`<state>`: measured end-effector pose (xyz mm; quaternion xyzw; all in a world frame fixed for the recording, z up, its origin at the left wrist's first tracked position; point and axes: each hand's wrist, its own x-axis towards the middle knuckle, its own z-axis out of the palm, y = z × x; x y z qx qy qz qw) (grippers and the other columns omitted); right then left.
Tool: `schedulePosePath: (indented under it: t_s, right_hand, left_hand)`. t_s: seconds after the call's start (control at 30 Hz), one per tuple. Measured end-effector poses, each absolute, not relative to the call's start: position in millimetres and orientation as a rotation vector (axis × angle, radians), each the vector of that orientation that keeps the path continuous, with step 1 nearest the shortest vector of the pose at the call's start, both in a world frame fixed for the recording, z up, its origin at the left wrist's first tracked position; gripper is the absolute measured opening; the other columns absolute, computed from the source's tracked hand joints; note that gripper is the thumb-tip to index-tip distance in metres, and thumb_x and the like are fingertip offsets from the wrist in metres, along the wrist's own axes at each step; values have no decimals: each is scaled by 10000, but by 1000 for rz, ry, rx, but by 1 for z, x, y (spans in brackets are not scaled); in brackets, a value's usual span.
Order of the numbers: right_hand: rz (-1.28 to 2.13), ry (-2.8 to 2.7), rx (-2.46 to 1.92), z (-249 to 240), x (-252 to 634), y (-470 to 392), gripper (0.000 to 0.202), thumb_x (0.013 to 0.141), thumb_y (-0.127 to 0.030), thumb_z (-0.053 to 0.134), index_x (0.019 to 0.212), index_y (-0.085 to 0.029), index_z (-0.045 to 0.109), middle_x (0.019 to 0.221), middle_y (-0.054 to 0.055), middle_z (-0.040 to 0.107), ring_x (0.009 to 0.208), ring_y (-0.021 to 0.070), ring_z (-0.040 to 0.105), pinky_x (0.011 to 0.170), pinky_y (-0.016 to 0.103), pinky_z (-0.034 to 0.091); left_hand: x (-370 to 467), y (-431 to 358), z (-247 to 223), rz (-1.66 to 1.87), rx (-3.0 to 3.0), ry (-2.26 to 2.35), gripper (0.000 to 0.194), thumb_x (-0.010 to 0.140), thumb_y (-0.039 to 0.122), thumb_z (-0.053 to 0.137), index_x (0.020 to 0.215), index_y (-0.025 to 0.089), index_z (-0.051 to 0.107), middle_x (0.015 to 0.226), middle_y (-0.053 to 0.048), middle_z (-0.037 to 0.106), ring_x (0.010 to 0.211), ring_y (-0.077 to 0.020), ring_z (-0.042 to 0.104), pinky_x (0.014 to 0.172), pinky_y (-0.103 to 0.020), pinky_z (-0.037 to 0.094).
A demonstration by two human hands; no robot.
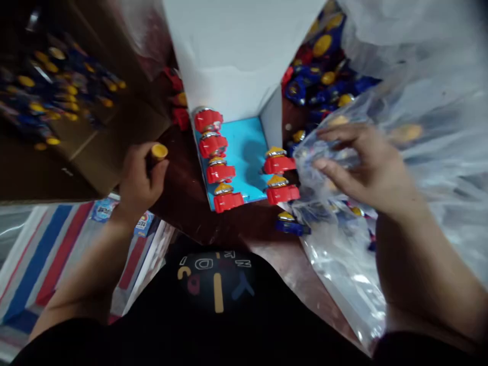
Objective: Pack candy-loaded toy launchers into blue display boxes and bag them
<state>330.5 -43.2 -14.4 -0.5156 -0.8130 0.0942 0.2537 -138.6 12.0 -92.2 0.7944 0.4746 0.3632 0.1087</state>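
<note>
In the lower left of the frame, a striped sheet (57, 256) with blue, red and whitish bands runs at a slant, and blue packaging (103, 209) with pale print shows in two patches along its upper part, the lettering too blurred to read. A dark reddish-brown tabletop (181, 190) spans the middle and lower centre, its surface glossy, while blurred translucent plastic (147, 30) shows near the top, left of centre.

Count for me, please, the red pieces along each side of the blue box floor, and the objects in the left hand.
Red pieces, picture-left row: 4
Red pieces, picture-right row: 2
Yellow-ended object in left hand: 1
Total: 7
</note>
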Motion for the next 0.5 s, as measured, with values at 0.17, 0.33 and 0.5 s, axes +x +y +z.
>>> schedulePosePath:
  t_s: [0.17,0.33,0.5]
  right_hand:
    - [652,-2455,-1517,-44,330,-161,745,940,-575,814,1556,-245,556,1417,180,701,1262,322,723,1022,462,655]
    - [334,-2541,-1839,-102,286,-227,537,1035,-394,710,1551,-259,651,1595,208,614,1304,404,702,985,585,663]
    - [498,-2081,-1543,-67,274,-216,361,1000,-235,765,1357,-282,756,1257,68,815,1135,275,788,994,480,687]
  left_hand:
    - [-157,-48,-114,1000,2165,1675,460,1125,450,528,1580,388,529,1333,-92,697,1218,-324,694,845,-594,490]
    - [-122,-71,-87,940,2186,1377,403,1056,413,625,1444,310,664,1162,-61,723,971,-266,690,846,-494,557]
    - [-72,-80,-31,411,1813,841,269,1062,427,674,1252,251,745,1020,-47,753,847,-181,679,735,-312,550]
